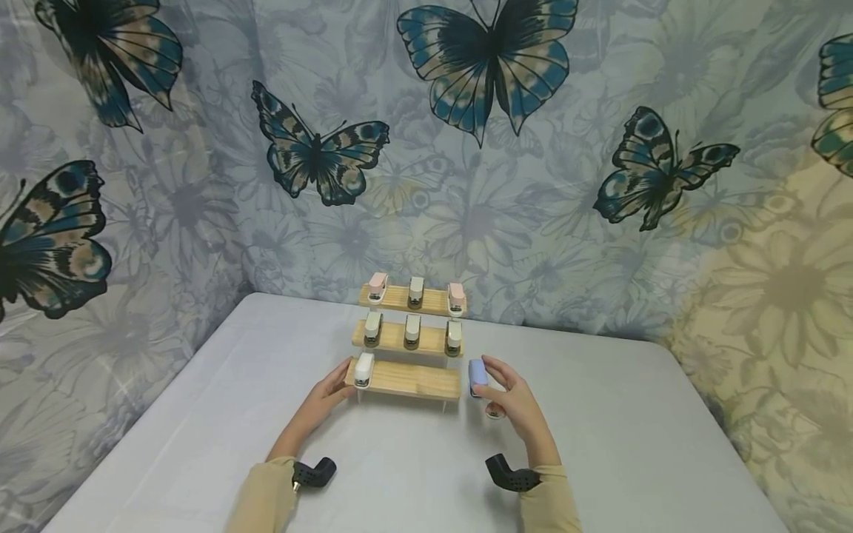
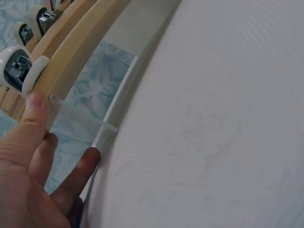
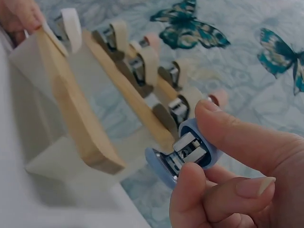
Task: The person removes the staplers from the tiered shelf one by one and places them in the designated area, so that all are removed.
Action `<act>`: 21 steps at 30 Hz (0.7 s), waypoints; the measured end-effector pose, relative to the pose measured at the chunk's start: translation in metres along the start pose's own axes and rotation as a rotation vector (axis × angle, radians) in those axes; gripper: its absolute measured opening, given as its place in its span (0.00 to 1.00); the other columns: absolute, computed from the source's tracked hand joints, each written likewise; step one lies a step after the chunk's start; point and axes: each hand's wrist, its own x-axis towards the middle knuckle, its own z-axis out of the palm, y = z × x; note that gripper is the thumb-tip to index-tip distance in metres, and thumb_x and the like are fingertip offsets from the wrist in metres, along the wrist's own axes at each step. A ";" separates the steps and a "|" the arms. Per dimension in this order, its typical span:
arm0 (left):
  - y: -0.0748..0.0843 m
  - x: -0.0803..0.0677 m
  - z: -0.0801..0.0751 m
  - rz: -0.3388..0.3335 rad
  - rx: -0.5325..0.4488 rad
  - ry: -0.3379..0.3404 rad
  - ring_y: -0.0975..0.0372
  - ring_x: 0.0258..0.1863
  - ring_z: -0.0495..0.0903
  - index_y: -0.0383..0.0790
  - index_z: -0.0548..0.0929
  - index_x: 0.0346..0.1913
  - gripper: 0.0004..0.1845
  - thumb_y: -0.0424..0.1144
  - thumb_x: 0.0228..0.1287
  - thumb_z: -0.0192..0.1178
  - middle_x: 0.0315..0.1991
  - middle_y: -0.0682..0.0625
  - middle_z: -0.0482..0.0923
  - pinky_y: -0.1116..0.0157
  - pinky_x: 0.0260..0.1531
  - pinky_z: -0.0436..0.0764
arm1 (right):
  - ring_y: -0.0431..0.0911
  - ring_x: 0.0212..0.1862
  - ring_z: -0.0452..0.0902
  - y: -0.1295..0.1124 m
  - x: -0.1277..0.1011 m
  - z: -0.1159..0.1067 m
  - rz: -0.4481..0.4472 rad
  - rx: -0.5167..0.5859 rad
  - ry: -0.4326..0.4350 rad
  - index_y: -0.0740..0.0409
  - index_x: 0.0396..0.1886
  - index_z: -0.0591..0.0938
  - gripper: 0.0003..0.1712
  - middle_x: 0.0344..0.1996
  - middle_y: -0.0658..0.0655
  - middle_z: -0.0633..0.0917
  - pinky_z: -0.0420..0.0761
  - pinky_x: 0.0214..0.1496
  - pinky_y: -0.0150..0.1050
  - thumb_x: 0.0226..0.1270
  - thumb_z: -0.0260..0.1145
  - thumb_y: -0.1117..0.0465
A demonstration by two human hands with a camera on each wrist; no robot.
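My right hand pinches a small blue stapler between thumb and fingers, just off the right end of a three-step display rack. In the right wrist view, the blue stapler shows its metal front end. My left hand grips the left end of the lowest wooden board, its thumb on the board near a white stapler. Below my right palm shows a small round thing, too small to make out.
Cream staplers stand on the middle board. The top board holds pink staplers at its ends and a pale one between. The rack stands on a white-covered table before a butterfly-patterned cloth backdrop.
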 end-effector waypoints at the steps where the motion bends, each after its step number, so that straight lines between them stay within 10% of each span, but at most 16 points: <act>1: 0.000 0.000 0.000 0.005 -0.007 -0.002 0.60 0.51 0.57 0.52 0.54 0.57 0.31 0.48 0.48 0.52 0.55 0.57 0.52 0.61 0.45 0.62 | 0.46 0.13 0.65 0.000 0.000 -0.004 -0.006 0.004 -0.001 0.45 0.52 0.63 0.34 0.50 0.49 0.64 0.69 0.11 0.37 0.41 0.64 0.57; 21: 0.003 0.001 -0.002 -0.002 0.004 -0.006 0.64 0.51 0.56 0.53 0.54 0.57 0.31 0.48 0.48 0.51 0.55 0.59 0.52 0.64 0.45 0.62 | 0.37 0.12 0.60 -0.043 -0.034 -0.035 0.026 0.008 -0.021 0.54 0.54 0.60 0.31 0.54 0.60 0.58 0.72 0.18 0.36 0.49 0.58 0.62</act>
